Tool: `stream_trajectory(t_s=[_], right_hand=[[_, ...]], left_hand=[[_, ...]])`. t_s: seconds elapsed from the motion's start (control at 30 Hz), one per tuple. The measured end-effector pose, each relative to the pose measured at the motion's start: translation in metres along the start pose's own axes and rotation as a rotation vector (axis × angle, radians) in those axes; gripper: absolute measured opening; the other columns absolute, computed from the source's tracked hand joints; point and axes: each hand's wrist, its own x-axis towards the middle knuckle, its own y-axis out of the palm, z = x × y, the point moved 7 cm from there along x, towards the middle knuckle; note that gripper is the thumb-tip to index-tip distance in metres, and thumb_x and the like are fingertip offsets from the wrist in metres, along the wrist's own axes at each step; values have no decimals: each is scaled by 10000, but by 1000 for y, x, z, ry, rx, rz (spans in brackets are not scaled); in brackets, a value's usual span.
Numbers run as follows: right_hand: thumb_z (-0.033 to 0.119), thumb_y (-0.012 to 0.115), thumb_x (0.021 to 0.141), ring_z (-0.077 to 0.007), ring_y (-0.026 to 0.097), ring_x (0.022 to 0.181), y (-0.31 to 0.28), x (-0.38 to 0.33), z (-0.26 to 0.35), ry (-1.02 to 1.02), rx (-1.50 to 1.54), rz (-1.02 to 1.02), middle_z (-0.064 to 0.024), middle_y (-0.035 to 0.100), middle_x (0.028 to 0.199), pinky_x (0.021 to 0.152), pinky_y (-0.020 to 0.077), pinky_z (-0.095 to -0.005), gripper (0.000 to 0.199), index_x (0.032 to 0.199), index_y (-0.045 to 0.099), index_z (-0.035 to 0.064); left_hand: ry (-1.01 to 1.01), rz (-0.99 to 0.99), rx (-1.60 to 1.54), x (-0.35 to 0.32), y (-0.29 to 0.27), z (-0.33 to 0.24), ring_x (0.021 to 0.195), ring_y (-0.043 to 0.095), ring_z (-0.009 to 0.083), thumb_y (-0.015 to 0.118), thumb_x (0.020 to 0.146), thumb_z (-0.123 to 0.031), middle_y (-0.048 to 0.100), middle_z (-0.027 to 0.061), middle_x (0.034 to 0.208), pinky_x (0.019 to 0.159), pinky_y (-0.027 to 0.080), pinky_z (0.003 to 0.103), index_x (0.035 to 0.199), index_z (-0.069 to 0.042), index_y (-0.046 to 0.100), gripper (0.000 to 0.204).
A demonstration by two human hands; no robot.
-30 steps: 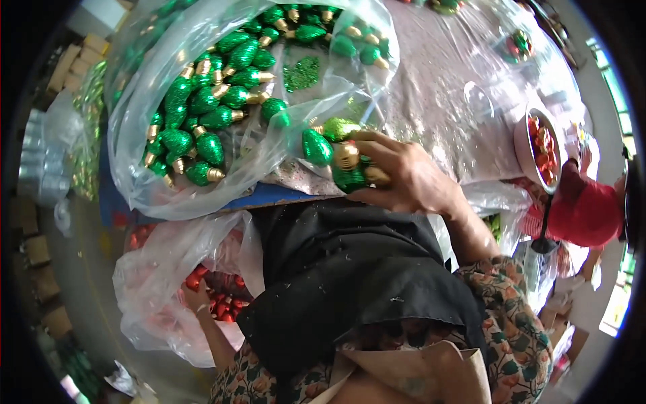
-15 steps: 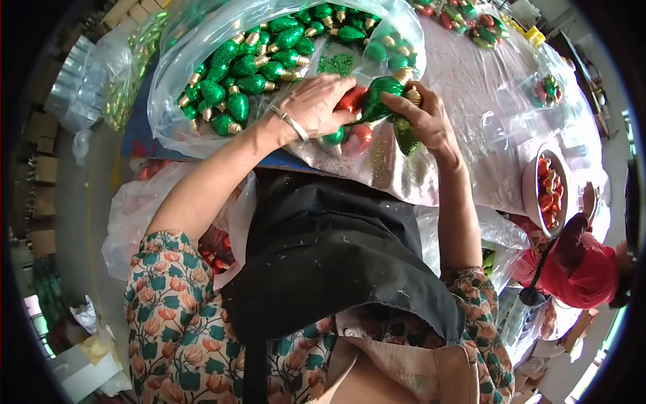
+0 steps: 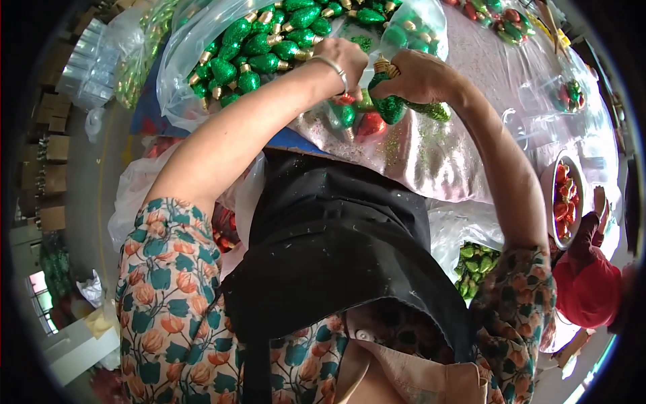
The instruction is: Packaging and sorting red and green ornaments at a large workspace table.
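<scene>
My left hand point(image 3: 342, 66) is a closed fist over the near side of the ornament pile. A sliver of red shows under it; its fingertips are hidden. My right hand point(image 3: 422, 77) is wrapped round a dark green bulb ornament point(image 3: 387, 109), its gold cap pointing up by my thumb. A lighter green glitter ornament point(image 3: 432, 111) sticks out below the same palm; whether it is held too is unclear. On the cloth between and below my hands are a red bulb ornament point(image 3: 371, 125) and a green one point(image 3: 344, 114), apparently under clear plastic.
A clear plastic bag point(image 3: 176, 91) spreads at the back left, full of green bulb ornaments point(image 3: 259, 44). Glittery pale cloth point(image 3: 464, 158) covers the table. To the right stands a white bowl point(image 3: 548, 176) of red ornaments, beside a person in red point(image 3: 589, 286). Bagged mixed ornaments point(image 3: 515, 27) lie far right.
My left hand has turned and closed into a fist, moving up and right, off the ornaments. My right hand has rotated palm-down, still on the dark green ornament. The whole view has shifted slightly.
</scene>
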Motion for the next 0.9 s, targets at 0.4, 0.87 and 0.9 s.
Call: stream_trajectory(t_s=[0.4, 0.87, 0.9], right_hand=[[299, 682, 713, -271, 606, 703, 37, 49, 14, 20, 129, 833, -179, 631, 744, 686, 454, -383, 332, 814, 640, -15], [267, 666, 708, -239, 641, 874, 40, 44, 45, 86, -723, 378, -107, 665, 955, 743, 508, -348, 308, 941, 681, 66], [277, 660, 709, -245, 646, 855, 46, 48, 43, 81, -754, 379, -100, 672, 925, 733, 505, -357, 295, 917, 685, 68]], left_hand=[[235, -1, 111, -1, 16, 9, 893, 611, 227, 785, 534, -340, 660, 7, 839, 770, 408, 399, 889, -209, 680, 393], [-7, -110, -133, -6, 23, 36, 949, 578, 246, 752, 624, -231, 659, 64, 838, 750, 420, 434, 818, -112, 697, 234], [-11, -75, -156, -6, 26, 37, 923, 597, 252, 755, 626, -229, 663, 79, 841, 740, 445, 422, 803, -99, 698, 227]])
